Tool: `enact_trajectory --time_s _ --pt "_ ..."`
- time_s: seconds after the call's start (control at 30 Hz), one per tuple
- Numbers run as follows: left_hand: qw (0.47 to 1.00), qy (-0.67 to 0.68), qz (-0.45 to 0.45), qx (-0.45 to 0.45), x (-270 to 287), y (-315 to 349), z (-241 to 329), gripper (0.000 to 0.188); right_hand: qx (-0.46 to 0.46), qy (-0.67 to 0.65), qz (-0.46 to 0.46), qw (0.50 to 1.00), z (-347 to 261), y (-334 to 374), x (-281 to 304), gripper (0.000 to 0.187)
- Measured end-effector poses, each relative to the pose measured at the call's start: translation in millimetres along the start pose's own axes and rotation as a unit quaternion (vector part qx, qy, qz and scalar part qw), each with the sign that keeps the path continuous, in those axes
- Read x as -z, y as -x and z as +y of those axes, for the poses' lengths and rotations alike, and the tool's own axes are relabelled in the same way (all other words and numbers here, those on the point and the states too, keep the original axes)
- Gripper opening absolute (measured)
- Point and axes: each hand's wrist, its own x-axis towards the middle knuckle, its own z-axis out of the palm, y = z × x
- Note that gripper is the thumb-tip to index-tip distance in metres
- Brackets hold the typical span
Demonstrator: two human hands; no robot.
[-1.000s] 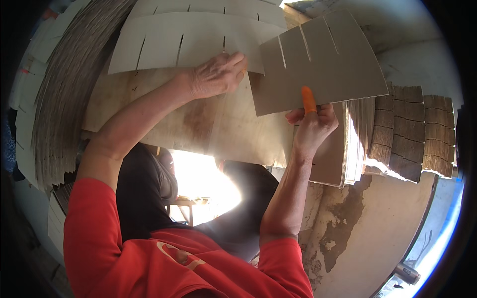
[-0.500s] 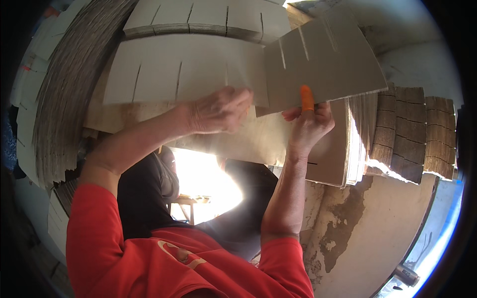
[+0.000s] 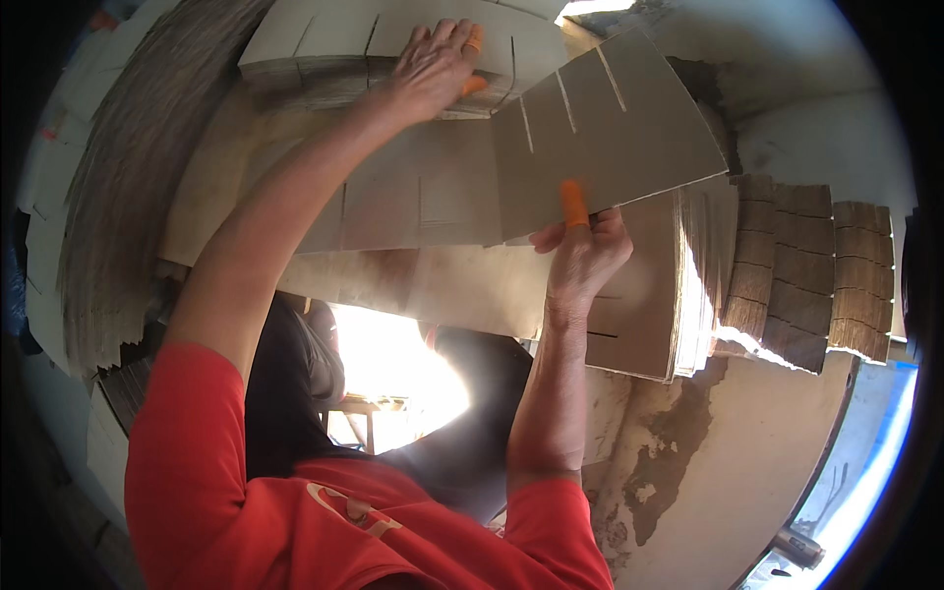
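Right grip [image 3: 587, 241] pinches a slotted grey cardboard sheet [image 3: 629, 147], likely light and stiff, at 6 o'clock, soundly clear of its slots [image 3: 567, 102]; left grip [image 3: 438, 71], at 12, is spread

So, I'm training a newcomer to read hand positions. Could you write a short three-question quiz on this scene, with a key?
1. True or false: the left hand is at the slotted stack near the top of the picture.

2. Which holds the raised grey slotted sheet?
(a) The left hand
(b) The right hand
(c) Neither hand

3. Fill in the colour: the finger cover on the right hand is ____.

Key: 1. True. 2. (b). 3. Orange.
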Motion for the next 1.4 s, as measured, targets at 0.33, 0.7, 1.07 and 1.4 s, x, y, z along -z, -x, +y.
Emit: enact_trajectory --time_s 0.33,0.7,1.07,1.4 --pt "0.977 -0.079 -0.138 -0.139 -15 -5 -5 0.007 -0.010 -0.029 -0.001 1.000 4 -2 0 0.012" --pt "0.970 0.060 -0.006 -0.236 22 21 17 0.034 -0.004 -0.035 0.001 0.999 7 -2 -2 0.005" --pt "0.965 0.042 -0.085 -0.246 57 40 36 0.035 0.032 -0.005 -0.025 0.999 10 -1 -1 0.007" --pt "0.957 0.070 -0.018 -0.279 99 60 82 0.024 0.030 0.008 -0.009 0.999 13 -3 -1 0.009"
